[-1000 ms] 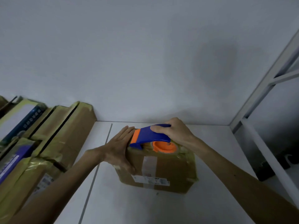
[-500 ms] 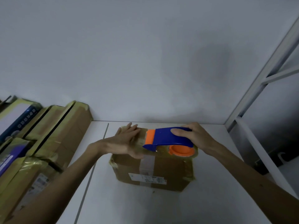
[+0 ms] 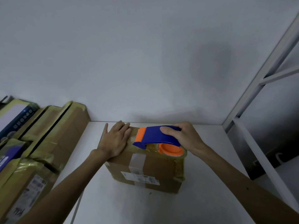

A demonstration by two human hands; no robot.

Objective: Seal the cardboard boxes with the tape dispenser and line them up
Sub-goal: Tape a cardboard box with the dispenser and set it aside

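Cardboard box (image 3: pixel 145 168) sits by the desk's (image 3: pixel 202 199) back edge; left hand (image 3: pixel 115 139) lies flat on top, right hand (image 3: pixel 184 136) grips the blue tape dispenser (image 3: pixel 155 136) on it

I have one camera only, worn on the head; it looks forward and down, close over the box (image 3: pixel 161 167) on the table (image 3: pixel 129 207), facing the wall (image 3: pixel 145 62).

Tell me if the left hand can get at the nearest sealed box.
Likely yes: the left hand lies flat, holding nothing; only a strip of table separates it from the sealed box.
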